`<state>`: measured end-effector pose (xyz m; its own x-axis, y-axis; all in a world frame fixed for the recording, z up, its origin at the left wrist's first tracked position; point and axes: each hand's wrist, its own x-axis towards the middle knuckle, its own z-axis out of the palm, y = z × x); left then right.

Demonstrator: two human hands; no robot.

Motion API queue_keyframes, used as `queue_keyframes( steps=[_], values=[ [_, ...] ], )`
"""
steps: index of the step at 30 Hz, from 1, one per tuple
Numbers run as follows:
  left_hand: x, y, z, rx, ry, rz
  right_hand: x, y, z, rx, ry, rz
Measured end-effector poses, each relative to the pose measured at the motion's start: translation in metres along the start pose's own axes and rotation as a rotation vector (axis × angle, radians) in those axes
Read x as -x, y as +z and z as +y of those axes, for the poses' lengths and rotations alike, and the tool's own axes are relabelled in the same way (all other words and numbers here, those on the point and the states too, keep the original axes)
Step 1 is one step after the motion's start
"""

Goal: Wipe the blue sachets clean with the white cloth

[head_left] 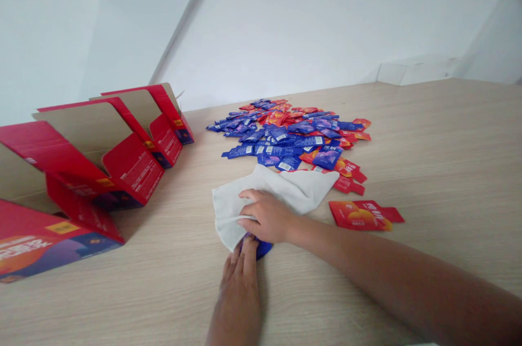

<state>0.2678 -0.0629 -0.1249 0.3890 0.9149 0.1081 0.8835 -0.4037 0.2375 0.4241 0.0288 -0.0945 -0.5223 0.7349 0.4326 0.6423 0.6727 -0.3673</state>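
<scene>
A white cloth (285, 187) lies crumpled on the wooden table, in front of the pile of packets. My right hand (267, 217) presses on the cloth with its fingers bent and somewhat apart; whether it pinches the fabric is hard to tell. Just below it, my left hand (242, 267) rests its fingers on a blue packet (264, 249), which is partly covered by the cloth and both hands. The left fingertips are tucked at the cloth's lower edge.
Several open red boxes (141, 169) stand in a row on the left. A heap of blue and red packets (281, 136) spreads behind the cloth. One red packet (361, 215) lies apart at right. A white wall (310, 25) rises behind the table (440, 172).
</scene>
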Motion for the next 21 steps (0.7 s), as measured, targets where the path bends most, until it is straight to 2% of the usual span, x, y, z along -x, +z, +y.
queue_keyframes(
  steps=[5, 13, 21],
  values=[
    [-0.0007, 0.0011, -0.0003, 0.001, 0.005, 0.021, -0.0004, -0.0001, 0.0004, -0.009, -0.01, 0.015],
    [-0.0023, -0.0063, 0.0047, 0.025, -0.031, -0.061, -0.0015, -0.0001, -0.0005, -0.008, -0.003, 0.016],
    [-0.0016, -0.0015, 0.0022, 0.016, -0.013, 0.007, 0.0001, 0.0002, -0.0002, -0.019, -0.001, 0.023]
  ],
)
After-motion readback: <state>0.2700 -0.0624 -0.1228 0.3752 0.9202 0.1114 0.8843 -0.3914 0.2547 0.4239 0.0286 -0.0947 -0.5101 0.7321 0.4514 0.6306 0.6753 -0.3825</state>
